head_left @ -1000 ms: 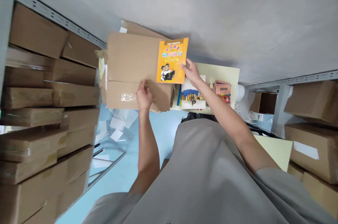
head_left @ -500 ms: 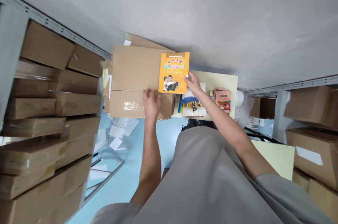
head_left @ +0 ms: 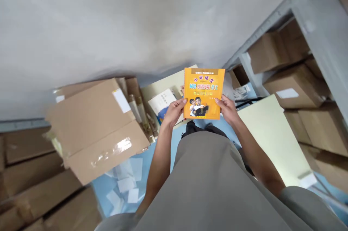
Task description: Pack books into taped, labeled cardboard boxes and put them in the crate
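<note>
Orange book (head_left: pixel 203 87), one: held aloft, cover up, in view overlapping the right end of the pale table (head_left: pixel 176 81); left hand (head_left: pixel 174 112) and right hand (head_left: pixel 227 108) apart, clamped on opposite side edges. Apparent step: two-handed handling; next move seemingly calls for even grip

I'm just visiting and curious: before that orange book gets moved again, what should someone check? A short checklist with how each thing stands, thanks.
1. Left grip on the orange book: ok, it pinches the left edge.
2. Right grip on the same book: ok, it pinches the right edge.
3. Front facing the wearer, title upright: ok.
4. Back undamaged: cannot tell, it faces away.
5. White book fully in view: not ok, the left grip hides part of it.
6. Floor free of litter: not ok, loose white papers lie there.
</note>
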Demonstrator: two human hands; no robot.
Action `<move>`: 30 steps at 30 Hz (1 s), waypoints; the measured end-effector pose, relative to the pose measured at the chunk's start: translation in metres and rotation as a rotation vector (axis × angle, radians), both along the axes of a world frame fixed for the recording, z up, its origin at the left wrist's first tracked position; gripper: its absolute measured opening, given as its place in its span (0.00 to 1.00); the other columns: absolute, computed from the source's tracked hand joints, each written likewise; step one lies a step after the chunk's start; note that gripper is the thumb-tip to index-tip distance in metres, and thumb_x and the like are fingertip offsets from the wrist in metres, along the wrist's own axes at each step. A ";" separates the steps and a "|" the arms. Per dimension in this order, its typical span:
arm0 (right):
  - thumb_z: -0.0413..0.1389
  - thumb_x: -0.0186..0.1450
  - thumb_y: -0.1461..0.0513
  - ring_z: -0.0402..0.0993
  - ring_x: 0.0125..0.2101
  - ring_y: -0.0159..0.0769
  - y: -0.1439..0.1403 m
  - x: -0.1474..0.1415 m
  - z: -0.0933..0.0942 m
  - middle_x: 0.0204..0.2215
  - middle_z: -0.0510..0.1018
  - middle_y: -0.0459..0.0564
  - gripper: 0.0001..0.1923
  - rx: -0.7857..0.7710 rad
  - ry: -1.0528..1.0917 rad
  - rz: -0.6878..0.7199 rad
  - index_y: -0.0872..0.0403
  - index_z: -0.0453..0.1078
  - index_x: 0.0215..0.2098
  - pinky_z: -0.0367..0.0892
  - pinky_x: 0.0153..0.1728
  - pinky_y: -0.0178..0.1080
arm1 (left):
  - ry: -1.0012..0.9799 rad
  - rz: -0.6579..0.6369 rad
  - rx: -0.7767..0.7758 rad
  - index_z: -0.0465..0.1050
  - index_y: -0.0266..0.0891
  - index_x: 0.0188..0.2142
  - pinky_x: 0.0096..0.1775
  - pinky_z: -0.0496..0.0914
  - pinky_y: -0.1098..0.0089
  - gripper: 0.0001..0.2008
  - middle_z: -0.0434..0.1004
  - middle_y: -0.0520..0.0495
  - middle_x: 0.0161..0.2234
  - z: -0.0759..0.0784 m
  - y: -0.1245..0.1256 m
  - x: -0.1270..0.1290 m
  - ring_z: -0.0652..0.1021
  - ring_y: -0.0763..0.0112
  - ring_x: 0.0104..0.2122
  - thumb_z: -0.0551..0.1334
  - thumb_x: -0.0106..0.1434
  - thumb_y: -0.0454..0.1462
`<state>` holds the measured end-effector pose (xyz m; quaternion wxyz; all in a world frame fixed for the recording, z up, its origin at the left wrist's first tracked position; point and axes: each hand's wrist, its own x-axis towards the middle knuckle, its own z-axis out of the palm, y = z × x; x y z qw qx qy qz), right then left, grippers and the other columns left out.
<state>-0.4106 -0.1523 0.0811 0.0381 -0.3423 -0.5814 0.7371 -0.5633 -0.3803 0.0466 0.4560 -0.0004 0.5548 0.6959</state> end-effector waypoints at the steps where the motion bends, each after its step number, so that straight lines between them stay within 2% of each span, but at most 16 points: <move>1: 0.74 0.61 0.37 0.90 0.53 0.59 0.008 0.021 0.001 0.51 0.92 0.54 0.38 0.000 0.002 -0.079 0.46 0.82 0.62 0.88 0.49 0.53 | -0.024 -0.046 0.019 0.89 0.38 0.44 0.47 0.83 0.58 0.36 0.92 0.39 0.42 -0.001 0.018 0.008 0.90 0.52 0.43 0.81 0.53 0.66; 4: 0.76 0.60 0.37 0.92 0.49 0.57 0.024 0.081 0.002 0.49 0.93 0.52 0.39 -0.009 0.020 -0.282 0.47 0.82 0.61 0.88 0.48 0.52 | -0.055 -0.167 0.018 0.90 0.38 0.42 0.44 0.81 0.63 0.35 0.91 0.42 0.39 -0.005 0.068 0.035 0.88 0.59 0.38 0.84 0.50 0.63; 8: 0.76 0.60 0.37 0.92 0.50 0.57 0.041 0.159 0.003 0.47 0.93 0.52 0.40 -0.022 0.047 -0.462 0.48 0.82 0.63 0.88 0.45 0.51 | -0.022 -0.329 -0.022 0.90 0.37 0.39 0.41 0.78 0.66 0.32 0.90 0.46 0.35 -0.009 0.127 0.079 0.85 0.65 0.34 0.87 0.48 0.60; 12: 0.76 0.61 0.37 0.92 0.50 0.56 0.066 0.237 0.000 0.46 0.93 0.51 0.39 -0.012 0.093 -0.595 0.46 0.83 0.63 0.88 0.45 0.50 | 0.011 -0.458 -0.001 0.91 0.38 0.42 0.45 0.79 0.65 0.31 0.92 0.44 0.39 -0.008 0.183 0.133 0.87 0.61 0.39 0.86 0.50 0.58; 16: 0.77 0.61 0.37 0.92 0.45 0.54 0.095 0.317 -0.005 0.43 0.93 0.50 0.38 0.012 0.128 -0.688 0.47 0.85 0.60 0.88 0.42 0.49 | 0.007 -0.604 0.028 0.91 0.38 0.46 0.50 0.80 0.61 0.33 0.93 0.39 0.44 -0.007 0.239 0.201 0.89 0.53 0.46 0.85 0.52 0.59; 20: 0.76 0.61 0.37 0.92 0.44 0.53 0.113 0.393 -0.007 0.42 0.93 0.49 0.37 -0.006 0.145 -0.749 0.48 0.85 0.60 0.87 0.40 0.48 | -0.028 -0.681 -0.009 0.91 0.38 0.44 0.48 0.80 0.61 0.33 0.93 0.40 0.45 -0.009 0.290 0.278 0.89 0.54 0.44 0.88 0.47 0.57; 25: 0.77 0.61 0.37 0.92 0.42 0.52 0.119 0.468 -0.015 0.43 0.93 0.49 0.36 -0.054 0.155 -0.843 0.48 0.85 0.59 0.87 0.39 0.47 | -0.078 -0.794 -0.112 0.91 0.37 0.44 0.44 0.80 0.60 0.34 0.93 0.39 0.45 -0.007 0.327 0.359 0.88 0.55 0.39 0.89 0.43 0.55; 30: 0.77 0.60 0.36 0.92 0.44 0.53 0.131 0.505 -0.029 0.44 0.93 0.49 0.39 -0.098 0.155 -0.851 0.48 0.84 0.61 0.88 0.41 0.48 | -0.002 -0.817 -0.145 0.91 0.36 0.44 0.47 0.80 0.59 0.34 0.93 0.37 0.46 -0.001 0.338 0.398 0.88 0.52 0.42 0.89 0.45 0.56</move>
